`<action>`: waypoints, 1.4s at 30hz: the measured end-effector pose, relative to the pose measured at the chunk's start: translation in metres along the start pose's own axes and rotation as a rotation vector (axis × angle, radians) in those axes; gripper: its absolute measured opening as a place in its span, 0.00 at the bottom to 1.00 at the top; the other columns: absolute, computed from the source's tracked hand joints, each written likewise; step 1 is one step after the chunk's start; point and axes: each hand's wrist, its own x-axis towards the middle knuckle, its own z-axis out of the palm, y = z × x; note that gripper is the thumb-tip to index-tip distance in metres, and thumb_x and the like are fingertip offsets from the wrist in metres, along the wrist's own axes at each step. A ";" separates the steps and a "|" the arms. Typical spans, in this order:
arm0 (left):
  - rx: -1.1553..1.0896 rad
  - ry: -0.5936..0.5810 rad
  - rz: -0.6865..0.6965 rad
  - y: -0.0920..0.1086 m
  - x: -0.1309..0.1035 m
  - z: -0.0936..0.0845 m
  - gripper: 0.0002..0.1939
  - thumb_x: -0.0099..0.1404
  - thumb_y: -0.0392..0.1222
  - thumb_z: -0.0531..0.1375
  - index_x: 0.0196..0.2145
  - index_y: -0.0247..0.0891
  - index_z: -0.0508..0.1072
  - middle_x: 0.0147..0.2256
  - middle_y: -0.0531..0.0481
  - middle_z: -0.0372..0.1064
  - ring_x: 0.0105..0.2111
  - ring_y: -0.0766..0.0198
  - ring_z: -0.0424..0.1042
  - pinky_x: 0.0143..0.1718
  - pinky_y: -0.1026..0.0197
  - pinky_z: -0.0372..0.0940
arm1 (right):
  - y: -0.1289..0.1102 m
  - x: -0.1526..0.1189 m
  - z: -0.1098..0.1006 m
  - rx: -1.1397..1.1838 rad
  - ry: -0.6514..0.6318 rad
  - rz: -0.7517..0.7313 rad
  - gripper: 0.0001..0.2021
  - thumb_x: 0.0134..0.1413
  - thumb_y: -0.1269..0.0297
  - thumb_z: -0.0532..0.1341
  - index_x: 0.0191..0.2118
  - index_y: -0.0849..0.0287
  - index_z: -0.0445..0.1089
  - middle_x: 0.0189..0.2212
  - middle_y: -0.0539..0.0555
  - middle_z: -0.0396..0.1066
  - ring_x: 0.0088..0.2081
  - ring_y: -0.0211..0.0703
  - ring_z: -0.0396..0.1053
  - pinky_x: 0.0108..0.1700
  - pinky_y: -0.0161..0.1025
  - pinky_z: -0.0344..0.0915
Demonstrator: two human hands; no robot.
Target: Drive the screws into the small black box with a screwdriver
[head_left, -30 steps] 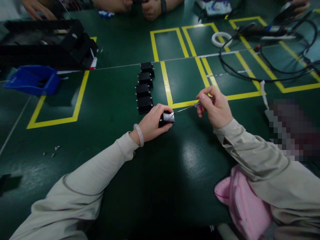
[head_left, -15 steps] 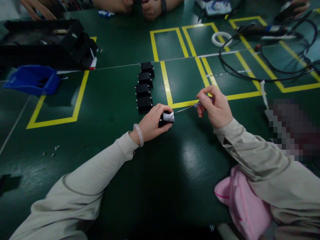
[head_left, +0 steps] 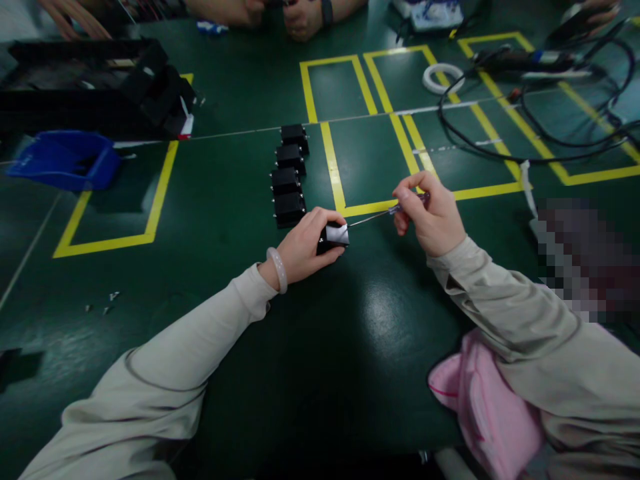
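Observation:
My left hand (head_left: 311, 245) grips a small black box-shaped part (head_left: 334, 245) with a white face, holding it against the green table. Fingers and thumb cover much of that part. In my right hand (head_left: 429, 212) is a screwdriver (head_left: 400, 205), pinched by its clear purplish handle. Its thin shaft slants down leftward, and the tip meets the right end of the held part; the exact contact point is too small to make out. Just beyond my left hand, several similar black parts (head_left: 289, 209) stand in a column, with small shiny screws showing at their sides.
Yellow tape (head_left: 334, 167) marks rectangles on the table. At left are a blue bin (head_left: 65, 160), black trays (head_left: 90, 100) and loose screws (head_left: 114, 295). A tape roll (head_left: 443, 79) and black cable (head_left: 480, 152) lie at right. Pink cloth (head_left: 493, 407) is under my right forearm. Another person's hands (head_left: 303, 20) are opposite.

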 end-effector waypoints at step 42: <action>-0.001 0.002 0.011 0.000 0.000 0.000 0.18 0.65 0.38 0.62 0.51 0.37 0.64 0.47 0.44 0.67 0.47 0.55 0.69 0.50 0.51 0.67 | 0.002 0.000 -0.001 -0.002 -0.006 0.005 0.17 0.58 0.46 0.65 0.34 0.51 0.61 0.13 0.41 0.61 0.13 0.34 0.59 0.14 0.35 0.58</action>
